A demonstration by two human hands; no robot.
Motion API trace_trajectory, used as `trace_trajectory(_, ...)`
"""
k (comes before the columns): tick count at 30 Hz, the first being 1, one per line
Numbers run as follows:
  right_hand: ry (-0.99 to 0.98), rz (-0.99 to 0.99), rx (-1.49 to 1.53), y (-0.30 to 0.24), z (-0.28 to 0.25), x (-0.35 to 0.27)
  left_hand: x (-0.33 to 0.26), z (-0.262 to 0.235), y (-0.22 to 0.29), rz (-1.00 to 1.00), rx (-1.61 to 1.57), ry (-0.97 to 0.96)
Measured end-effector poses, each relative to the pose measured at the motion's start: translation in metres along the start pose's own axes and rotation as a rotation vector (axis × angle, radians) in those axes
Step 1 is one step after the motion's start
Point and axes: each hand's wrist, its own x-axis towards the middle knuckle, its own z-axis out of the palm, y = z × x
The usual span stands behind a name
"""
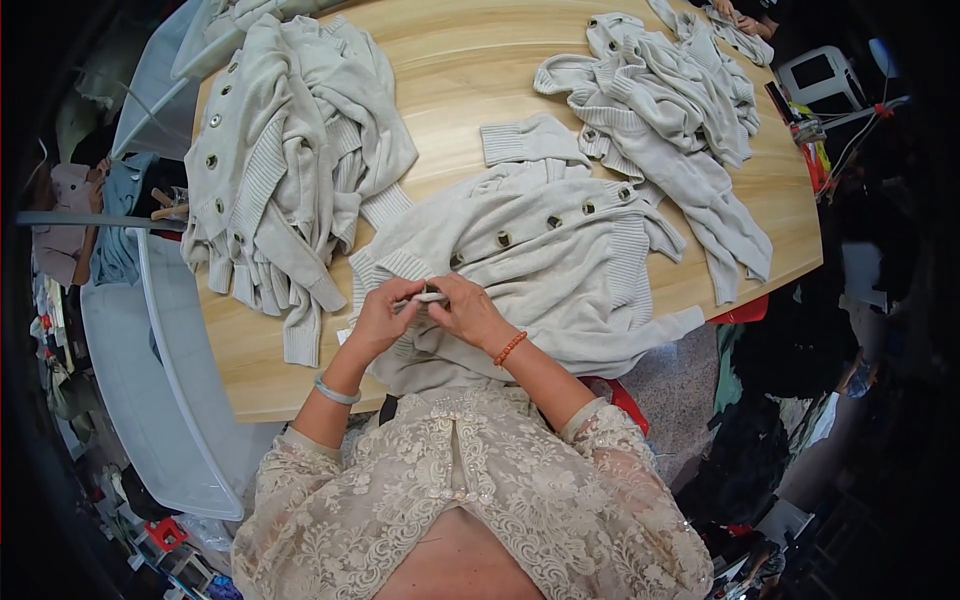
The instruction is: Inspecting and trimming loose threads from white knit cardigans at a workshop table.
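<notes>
A light beige knit cardigan [540, 260] with dark metallic buttons lies spread on the table right before me. At its near left part, my left hand [385, 315] pinches the button edge between thumb and fingers. Close beside it, my right hand [464, 312] grips the same edge, fingertips nearly meeting those of the left. A button [432, 291] seems to sit between the two hands, mostly hidden by the fingers. Other buttons [504, 239] run along the cardigan's band toward the upper right.
Piles of similar cardigans lie on the wooden table [465, 80]: one pile [300, 150] at left, another [660, 100] at far right. A large white plastic bin [165, 370] stands left of the table. Another person's hands [745, 20] hold fabric at the far right corner.
</notes>
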Motion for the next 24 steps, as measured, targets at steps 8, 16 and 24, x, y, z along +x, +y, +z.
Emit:
trace_trajectory(8,-0.027,-0.018,0.051,0.006,0.001,-0.002,-0.004,0.012,-0.014,0.085,0.281,0.185)
trace_trajectory(16,0.036,-0.069,0.059,0.008,-0.001,0.001,0.002,0.011,-0.016,-0.129,0.055,0.150)
trace_trajectory(24,0.008,0.063,-0.222,0.000,-0.011,-0.009,0.004,-0.011,-0.042,-0.116,0.160,0.342)
